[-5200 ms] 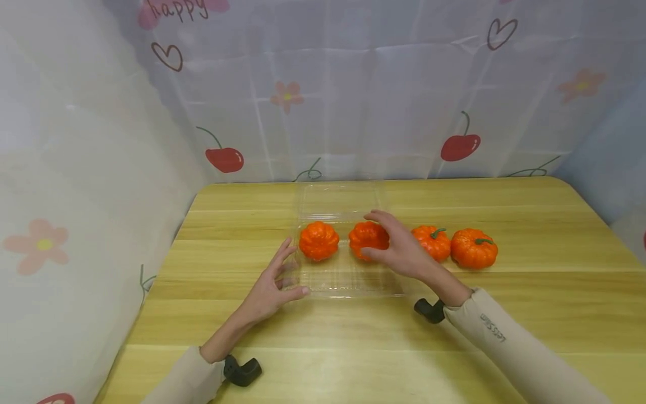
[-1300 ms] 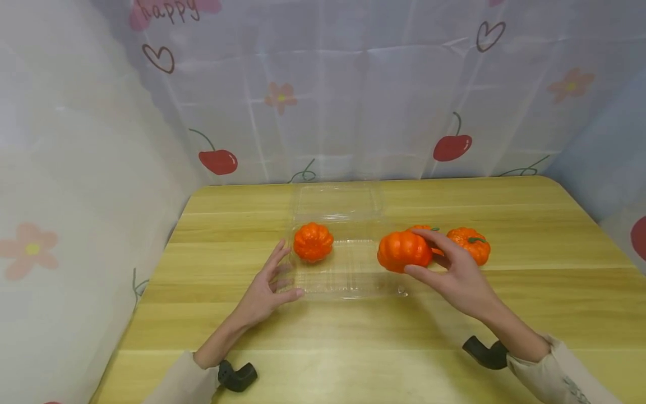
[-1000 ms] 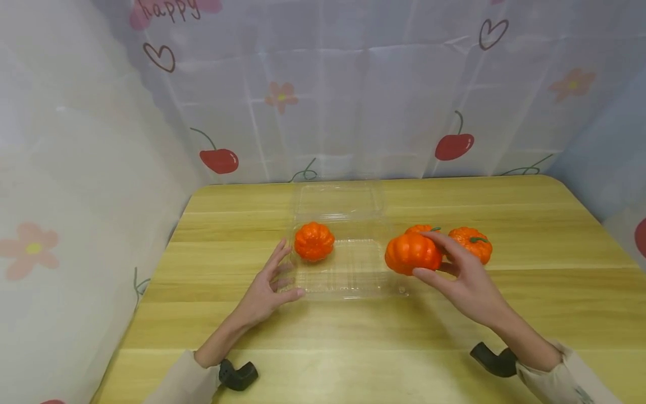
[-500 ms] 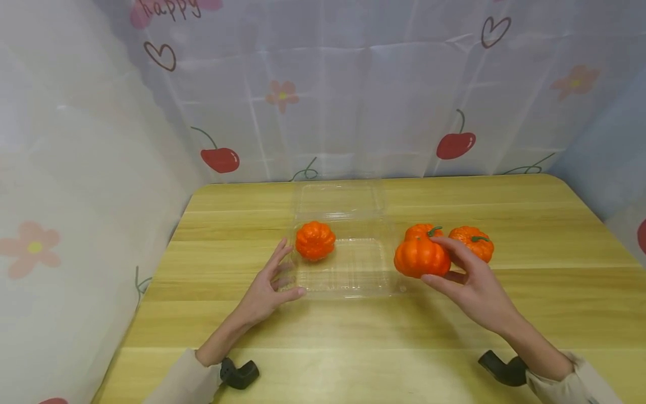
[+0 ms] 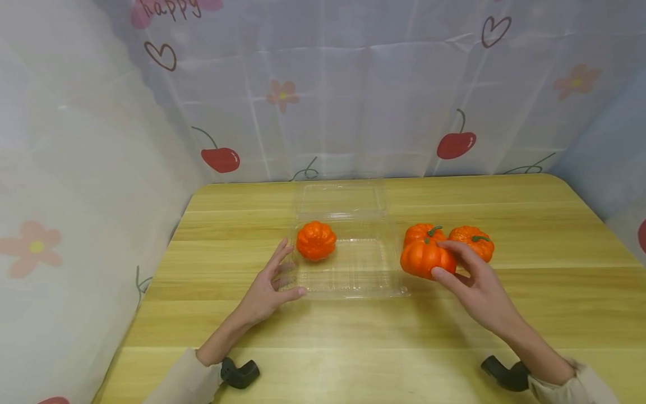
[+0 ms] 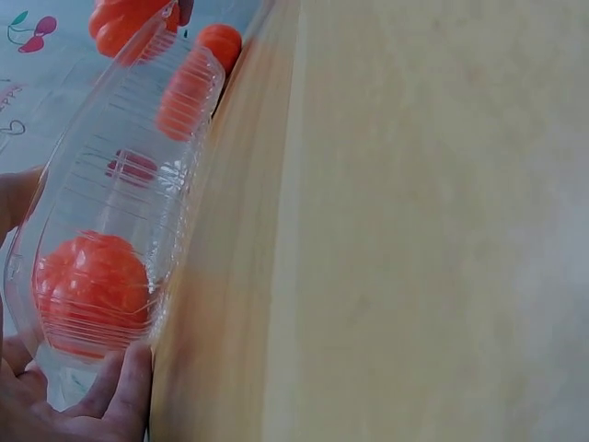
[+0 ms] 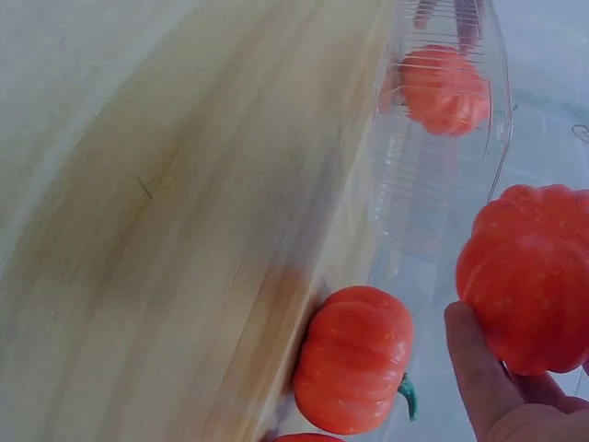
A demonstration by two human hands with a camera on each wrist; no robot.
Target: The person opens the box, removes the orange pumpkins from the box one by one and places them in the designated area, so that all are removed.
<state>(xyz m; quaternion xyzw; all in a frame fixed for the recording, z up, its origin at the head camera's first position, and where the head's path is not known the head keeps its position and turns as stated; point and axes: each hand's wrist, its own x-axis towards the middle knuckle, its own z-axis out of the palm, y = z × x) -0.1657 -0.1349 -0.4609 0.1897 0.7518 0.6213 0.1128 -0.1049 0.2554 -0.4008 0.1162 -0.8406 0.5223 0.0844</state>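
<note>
My right hand [image 5: 481, 292] pinches a small orange toy pumpkin [image 5: 427, 259] between thumb and fingers, right of the clear plastic box [image 5: 353, 283]. Its short stem tip points up, and it overlaps another pumpkin [image 5: 421, 231] behind it. In the right wrist view the held pumpkin [image 7: 529, 276] is raised off the table. Spread around the box's front left corner, my left hand [image 5: 264, 292] touches it with its thumb at the front edge and its fingers along the left side. One pumpkin [image 5: 315, 241] lies inside the box's left part, no stem showing.
The box's lid [image 5: 340, 200] lies folded back toward the rear edge of the wooden table [image 5: 328, 348]. Another pumpkin [image 5: 471, 241] with a green stem rests at the right. A printed curtain [image 5: 333, 112] hangs behind the table. Dark curved mounts [image 5: 241, 374] sit at both wrists.
My right hand has taken the second pumpkin out of the box and moved it to the right. That pumpkin has been turned, so its stem now faces up. The left hand has barely moved.
</note>
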